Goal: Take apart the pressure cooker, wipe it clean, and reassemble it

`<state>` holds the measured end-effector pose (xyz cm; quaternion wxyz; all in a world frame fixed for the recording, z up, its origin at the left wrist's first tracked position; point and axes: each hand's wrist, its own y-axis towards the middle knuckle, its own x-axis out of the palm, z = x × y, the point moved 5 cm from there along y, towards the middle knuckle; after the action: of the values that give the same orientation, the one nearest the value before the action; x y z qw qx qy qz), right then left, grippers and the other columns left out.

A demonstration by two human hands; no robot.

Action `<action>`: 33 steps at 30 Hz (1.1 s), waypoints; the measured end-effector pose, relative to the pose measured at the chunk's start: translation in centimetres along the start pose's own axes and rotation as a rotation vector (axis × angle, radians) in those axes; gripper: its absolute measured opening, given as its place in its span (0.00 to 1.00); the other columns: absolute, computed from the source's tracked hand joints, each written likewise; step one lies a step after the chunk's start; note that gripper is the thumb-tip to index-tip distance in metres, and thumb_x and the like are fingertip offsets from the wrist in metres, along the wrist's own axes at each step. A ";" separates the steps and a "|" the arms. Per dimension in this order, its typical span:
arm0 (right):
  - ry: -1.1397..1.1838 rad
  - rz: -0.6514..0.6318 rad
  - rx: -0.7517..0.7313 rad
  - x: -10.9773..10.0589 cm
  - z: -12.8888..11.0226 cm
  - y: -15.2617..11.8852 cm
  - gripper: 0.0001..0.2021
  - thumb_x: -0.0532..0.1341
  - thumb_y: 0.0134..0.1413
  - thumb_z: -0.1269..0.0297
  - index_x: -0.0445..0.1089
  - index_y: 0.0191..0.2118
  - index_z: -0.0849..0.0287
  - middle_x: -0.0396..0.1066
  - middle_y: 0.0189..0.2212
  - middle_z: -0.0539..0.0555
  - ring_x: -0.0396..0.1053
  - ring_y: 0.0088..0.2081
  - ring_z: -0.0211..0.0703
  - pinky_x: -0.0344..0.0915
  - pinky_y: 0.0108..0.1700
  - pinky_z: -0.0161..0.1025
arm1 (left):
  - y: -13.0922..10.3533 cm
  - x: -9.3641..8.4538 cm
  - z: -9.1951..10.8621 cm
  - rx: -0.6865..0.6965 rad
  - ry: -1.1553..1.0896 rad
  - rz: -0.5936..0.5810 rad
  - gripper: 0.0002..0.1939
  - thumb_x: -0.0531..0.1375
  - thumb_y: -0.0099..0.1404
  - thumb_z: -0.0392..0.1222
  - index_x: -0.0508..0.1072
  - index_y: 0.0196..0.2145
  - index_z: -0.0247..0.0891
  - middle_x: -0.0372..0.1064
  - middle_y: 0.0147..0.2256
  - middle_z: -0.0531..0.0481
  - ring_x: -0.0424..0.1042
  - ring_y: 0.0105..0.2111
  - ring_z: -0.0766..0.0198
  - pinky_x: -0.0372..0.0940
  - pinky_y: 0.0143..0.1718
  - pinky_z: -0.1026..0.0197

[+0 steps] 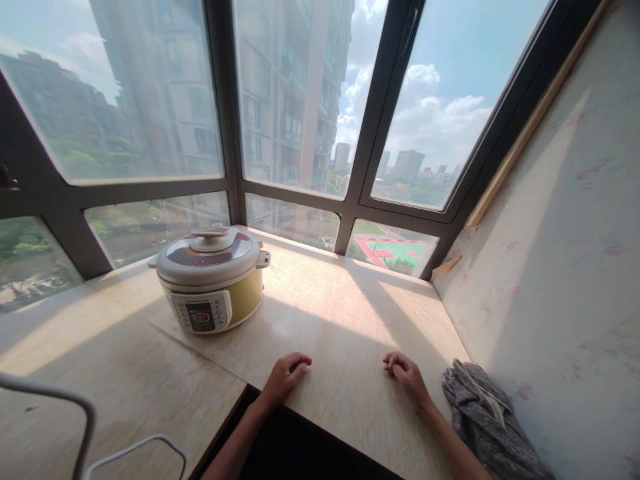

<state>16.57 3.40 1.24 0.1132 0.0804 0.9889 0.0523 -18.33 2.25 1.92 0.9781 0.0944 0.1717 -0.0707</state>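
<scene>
My left hand (287,379) rests on the pale marbled counter (330,340) near its front edge, fingers curled in with nothing showing in them. Some distance to the right, my right hand (406,377) lies on the same surface, also loosely closed, and no object shows in it. Beyond my left hand and to its left stands an electric cooker (213,280) with a yellow-green body, a front control panel and a lid with a glass window. The lid sits on top. Neither hand touches the cooker.
A grey crumpled cloth (487,413) lies beside my right forearm, against the papered wall (565,280). Metal bars or cables (87,413) rise at the lower left. Dark window frames (233,160) border the counter's back. A dark gap (295,443) lies below its front edge.
</scene>
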 end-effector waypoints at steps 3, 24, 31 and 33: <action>0.008 -0.002 0.032 0.1 -0.2 0.2 0.05 0.61 0.36 0.61 0.67 0.19 0.57 0.75 0.30 0.56 0.68 0.28 0.45 0.65 0.30 0.40 | -0.8 -2.9 -1.0 -0.039 -0.040 0.049 0.13 0.58 0.60 0.48 0.81 0.34 0.40 0.80 0.37 0.46 0.77 0.40 0.54 0.69 0.46 0.54; -0.009 -0.495 -0.333 22.9 -14.0 9.8 0.04 0.55 0.45 0.66 0.65 0.25 0.57 0.75 0.29 0.53 0.70 0.31 0.43 0.66 0.35 0.41 | 1.8 -34.2 3.8 -0.237 -0.297 1.611 0.05 0.51 0.58 0.29 0.64 0.30 0.36 0.65 0.31 0.52 0.65 0.31 0.66 0.64 0.37 0.61; -0.076 -0.530 -0.355 26.9 -17.1 13.4 0.05 0.53 0.49 0.65 0.63 0.27 0.56 0.75 0.32 0.54 0.70 0.32 0.42 0.64 0.35 0.41 | 5.3 -39.8 3.3 -0.465 -0.020 1.439 0.06 0.57 0.64 0.36 0.60 0.36 0.36 0.69 0.43 0.39 0.69 0.44 0.53 0.63 0.50 0.47; -0.089 -0.515 -0.334 27.2 -17.5 14.3 0.04 0.53 0.48 0.66 0.63 0.27 0.56 0.75 0.32 0.54 0.70 0.33 0.43 0.63 0.35 0.41 | 5.9 -40.4 3.0 -0.463 0.008 1.395 0.08 0.59 0.64 0.39 0.62 0.37 0.35 0.69 0.44 0.35 0.70 0.47 0.49 0.62 0.52 0.44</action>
<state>-11.51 20.54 14.09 0.1777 -0.1902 0.9486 0.1800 -53.97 11.69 19.73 0.7899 -0.0270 0.0859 0.6066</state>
